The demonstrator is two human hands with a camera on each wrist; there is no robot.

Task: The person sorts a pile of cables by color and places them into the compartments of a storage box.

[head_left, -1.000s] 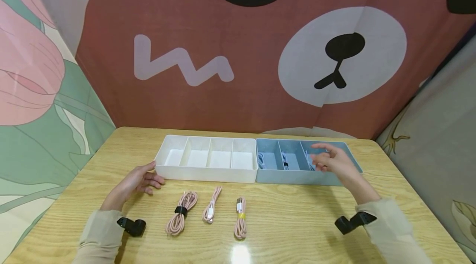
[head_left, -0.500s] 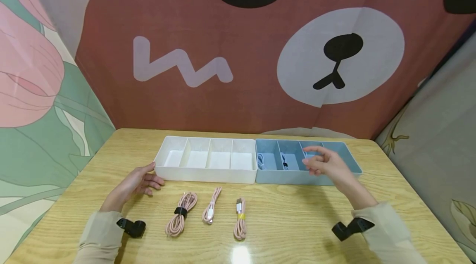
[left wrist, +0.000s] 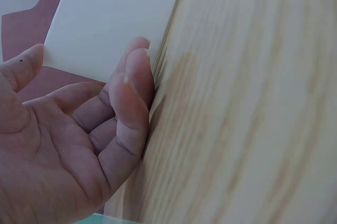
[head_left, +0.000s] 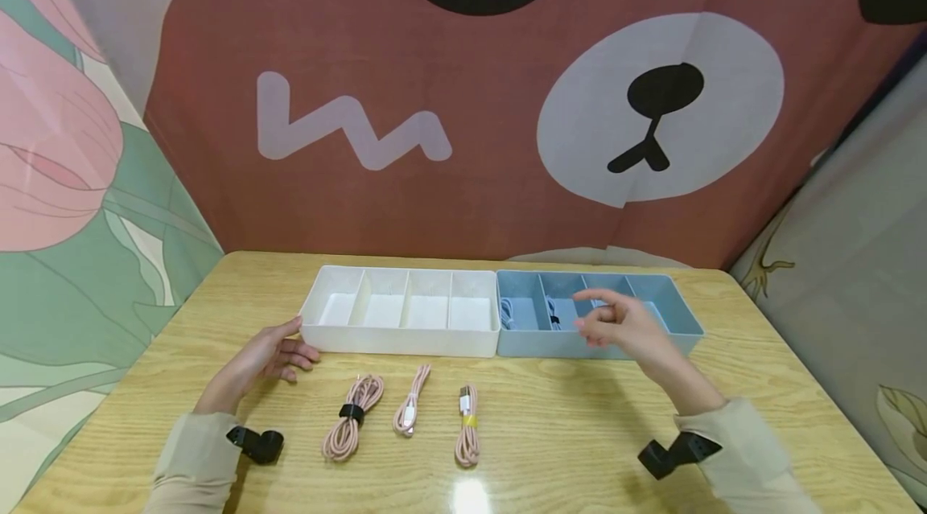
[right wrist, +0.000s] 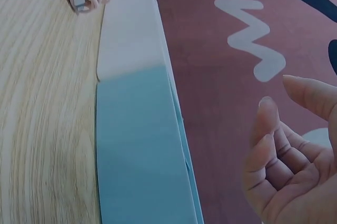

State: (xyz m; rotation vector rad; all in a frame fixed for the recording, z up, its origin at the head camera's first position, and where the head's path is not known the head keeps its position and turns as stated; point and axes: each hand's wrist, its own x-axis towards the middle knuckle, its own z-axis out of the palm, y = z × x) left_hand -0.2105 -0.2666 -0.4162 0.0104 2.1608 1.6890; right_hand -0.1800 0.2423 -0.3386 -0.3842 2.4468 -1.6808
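My left hand [head_left: 262,355] rests by the left end of a white divided box [head_left: 401,341], thumb tip at its corner and fingers loosely bent, holding nothing. Over a blue divided box [head_left: 543,345] hovers my right hand [head_left: 628,331], its fingers relaxed and bare of any object. A bundled blue cable [head_left: 506,313] lies in the leftmost blue compartment; another blue cable [head_left: 554,314] with a black tie is in the one beside it. The third compartment is partly hidden behind the right hand. In the right wrist view the fingertips [right wrist: 267,105] stand apart from the thumb.
Three pink cables lie on the wooden table in front of the white box: one with a black strap [head_left: 352,413], a smaller one [head_left: 410,401] and one with a yellow tie [head_left: 468,427]. A fabric backdrop [head_left: 362,208] hangs behind the table.
My right hand has moved left above the blue box, from the third compartment toward the second, uncovering more of the right end. The left hand stays at the white box.
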